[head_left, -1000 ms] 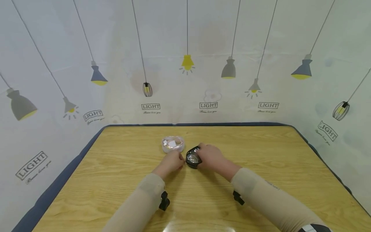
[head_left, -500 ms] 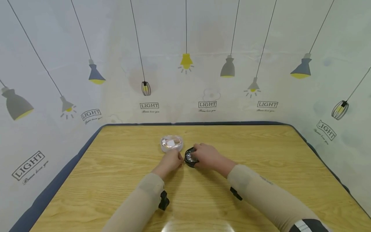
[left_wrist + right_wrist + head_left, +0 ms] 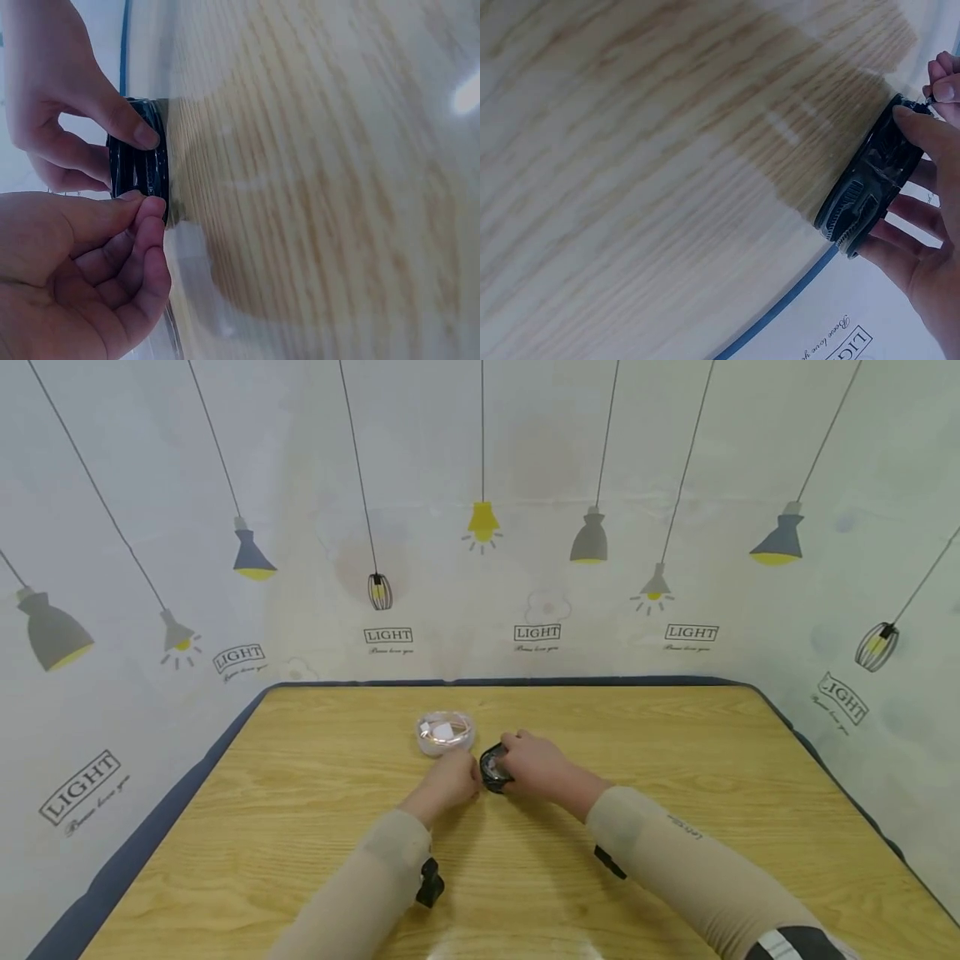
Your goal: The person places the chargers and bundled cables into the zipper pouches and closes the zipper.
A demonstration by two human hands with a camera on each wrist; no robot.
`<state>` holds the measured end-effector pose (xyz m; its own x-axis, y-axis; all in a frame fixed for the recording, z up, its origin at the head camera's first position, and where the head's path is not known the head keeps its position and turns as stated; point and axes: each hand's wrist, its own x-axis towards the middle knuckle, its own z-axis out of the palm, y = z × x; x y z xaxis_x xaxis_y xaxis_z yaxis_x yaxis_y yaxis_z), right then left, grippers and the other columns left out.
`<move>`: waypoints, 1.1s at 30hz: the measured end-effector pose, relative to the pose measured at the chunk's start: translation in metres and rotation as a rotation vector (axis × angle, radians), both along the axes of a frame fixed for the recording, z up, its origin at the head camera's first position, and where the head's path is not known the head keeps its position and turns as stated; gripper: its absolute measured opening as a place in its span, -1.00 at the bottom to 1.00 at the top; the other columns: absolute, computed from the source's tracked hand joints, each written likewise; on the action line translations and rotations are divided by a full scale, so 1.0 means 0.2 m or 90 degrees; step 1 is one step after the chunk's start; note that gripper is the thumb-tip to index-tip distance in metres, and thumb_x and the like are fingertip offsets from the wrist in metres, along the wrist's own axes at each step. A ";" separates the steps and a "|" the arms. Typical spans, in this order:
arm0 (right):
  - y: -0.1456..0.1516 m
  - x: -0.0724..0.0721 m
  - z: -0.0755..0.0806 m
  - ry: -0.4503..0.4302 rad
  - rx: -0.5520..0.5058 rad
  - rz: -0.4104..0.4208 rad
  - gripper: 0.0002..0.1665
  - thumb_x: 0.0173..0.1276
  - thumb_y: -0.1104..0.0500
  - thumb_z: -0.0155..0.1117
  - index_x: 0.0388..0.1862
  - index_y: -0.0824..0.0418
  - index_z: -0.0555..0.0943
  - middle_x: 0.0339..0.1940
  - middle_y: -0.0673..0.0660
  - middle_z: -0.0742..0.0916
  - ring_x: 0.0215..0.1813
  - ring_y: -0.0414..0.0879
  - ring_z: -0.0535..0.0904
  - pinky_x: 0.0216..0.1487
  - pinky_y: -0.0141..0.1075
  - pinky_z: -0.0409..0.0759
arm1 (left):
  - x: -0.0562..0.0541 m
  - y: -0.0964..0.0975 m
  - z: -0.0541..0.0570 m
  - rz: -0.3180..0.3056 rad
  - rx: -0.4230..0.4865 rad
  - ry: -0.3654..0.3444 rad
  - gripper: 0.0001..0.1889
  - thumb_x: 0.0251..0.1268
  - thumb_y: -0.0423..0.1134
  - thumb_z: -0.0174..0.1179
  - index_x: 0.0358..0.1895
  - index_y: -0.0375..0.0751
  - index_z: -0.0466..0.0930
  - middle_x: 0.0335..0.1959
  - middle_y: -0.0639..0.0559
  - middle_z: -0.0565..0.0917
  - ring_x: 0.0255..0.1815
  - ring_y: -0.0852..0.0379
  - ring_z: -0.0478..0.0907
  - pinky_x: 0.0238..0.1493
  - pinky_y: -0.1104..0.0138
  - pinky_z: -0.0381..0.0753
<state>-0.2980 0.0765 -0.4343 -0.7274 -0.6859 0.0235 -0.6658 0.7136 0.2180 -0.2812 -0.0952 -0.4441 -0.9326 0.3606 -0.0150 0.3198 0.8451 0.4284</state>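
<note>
A small black oval zip case with a shiny top is held between my two hands, over the middle of the table. My right hand grips it from the right, thumb on the near side and fingers around the far side. In the right wrist view the case stands on edge and shows ribbed, zipper-like rims. At its left end, my left hand pinches a tiny zipper pull between thumb and forefinger, its other fingers curled in. The fingertips mostly hide the pull.
Just behind my left hand stands a clear round container with a coiled cable and a white plug inside. The wood-grain table ends at a dark blue edge against a wall covering printed with lamps.
The case and my right hand have shifted slightly left, and the case's top has turned. My left hand has moved a little right, closer against the case's end. The clear container stays put.
</note>
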 end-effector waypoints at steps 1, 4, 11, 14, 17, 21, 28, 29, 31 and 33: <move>0.00 0.00 0.00 0.001 0.002 -0.001 -0.57 0.14 -0.17 0.48 -0.17 0.10 0.73 -0.08 0.12 0.59 -0.14 0.00 0.51 -0.17 -0.18 0.62 | 0.00 0.00 0.00 0.002 0.003 0.000 -0.83 0.07 -0.45 0.29 -0.62 -0.21 0.62 -0.64 0.09 0.56 -0.56 0.17 0.45 -0.38 0.33 0.53; 0.00 0.00 0.00 -0.002 0.012 -0.010 -0.57 0.15 -0.18 0.47 -0.15 0.08 0.73 -0.06 0.13 0.59 -0.12 0.00 0.51 -0.16 -0.19 0.61 | 0.00 0.02 -0.01 0.002 0.016 -0.008 -0.82 0.06 -0.45 0.29 -0.64 -0.22 0.64 -0.68 0.12 0.56 -0.58 0.20 0.43 -0.42 0.36 0.50; -0.02 0.00 0.00 -0.025 0.002 -0.041 -0.57 0.19 -0.17 0.44 -0.10 0.08 0.73 -0.02 0.16 0.59 -0.09 0.03 0.51 -0.15 -0.17 0.62 | 0.00 0.05 -0.02 0.015 0.077 -0.032 -0.82 0.05 -0.48 0.30 -0.66 -0.27 0.67 -0.74 0.14 0.54 -0.64 0.22 0.38 -0.51 0.41 0.42; -0.01 0.00 -0.01 -0.047 -0.016 -0.058 -0.56 0.20 -0.17 0.44 -0.06 0.05 0.72 0.01 0.16 0.59 -0.06 0.02 0.51 -0.14 -0.16 0.62 | 0.00 0.05 -0.03 0.025 0.100 -0.028 -0.83 0.04 -0.50 0.29 -0.65 -0.28 0.66 -0.73 0.11 0.56 -0.64 0.23 0.38 -0.53 0.43 0.40; 0.02 -0.01 -0.01 -0.080 -0.046 -0.071 -0.59 0.20 -0.14 0.45 -0.05 0.03 0.71 -0.03 0.13 0.59 -0.06 0.00 0.51 -0.14 -0.14 0.60 | -0.01 0.05 -0.04 0.032 0.116 -0.032 -0.84 0.06 -0.51 0.27 -0.62 -0.28 0.66 -0.71 0.08 0.58 -0.63 0.24 0.40 -0.52 0.44 0.40; 0.05 -0.02 0.01 -0.118 -0.067 -0.064 -0.65 0.21 -0.01 0.47 -0.03 0.03 0.71 -0.07 0.08 0.61 -0.03 -0.03 0.52 -0.06 -0.15 0.57 | -0.02 0.04 -0.05 0.061 0.131 -0.050 -0.86 0.08 -0.52 0.23 -0.55 -0.27 0.64 -0.65 0.08 0.58 -0.57 0.20 0.43 -0.47 0.42 0.43; 0.11 -0.02 0.04 -0.124 -0.076 -0.012 -0.57 0.21 0.07 0.47 0.07 0.11 0.69 0.04 0.09 0.64 0.11 0.00 0.52 0.16 -0.14 0.49 | -0.03 0.03 -0.05 0.095 0.148 -0.056 -0.89 0.12 -0.51 0.22 -0.49 -0.28 0.62 -0.57 0.04 0.58 -0.50 0.15 0.45 -0.42 0.36 0.47; 0.11 -0.02 0.04 -0.118 -0.073 -0.002 -0.57 0.22 0.05 0.47 0.07 0.11 0.69 0.04 0.09 0.65 0.10 -0.01 0.51 0.17 -0.14 0.48 | -0.03 0.03 -0.05 0.097 0.147 -0.056 -0.89 0.14 -0.50 0.22 -0.49 -0.28 0.62 -0.57 0.04 0.57 -0.51 0.15 0.45 -0.42 0.36 0.47; 0.13 -0.02 0.05 -0.113 -0.074 0.010 -0.55 0.21 0.03 0.48 0.08 0.10 0.69 0.02 0.06 0.65 0.09 -0.03 0.51 0.18 -0.14 0.47 | -0.03 0.03 -0.04 0.103 0.144 -0.058 -0.90 0.17 -0.47 0.24 -0.48 -0.28 0.62 -0.56 0.05 0.57 -0.50 0.15 0.45 -0.42 0.36 0.46; 0.14 -0.02 0.05 -0.110 -0.077 0.025 -0.52 0.19 0.01 0.49 0.09 0.09 0.68 0.00 0.05 0.65 0.08 -0.04 0.50 0.18 -0.14 0.46 | -0.04 0.03 -0.04 0.108 0.146 -0.058 -0.90 0.20 -0.46 0.24 -0.47 -0.29 0.63 -0.56 0.04 0.58 -0.50 0.14 0.45 -0.42 0.35 0.47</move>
<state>-0.3017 0.1047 -0.4238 -0.7008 -0.7132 -0.0156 -0.7133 0.7007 0.0131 -0.2882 -0.0890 -0.4518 -0.9784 0.2034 -0.0381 0.1335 0.7613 0.6345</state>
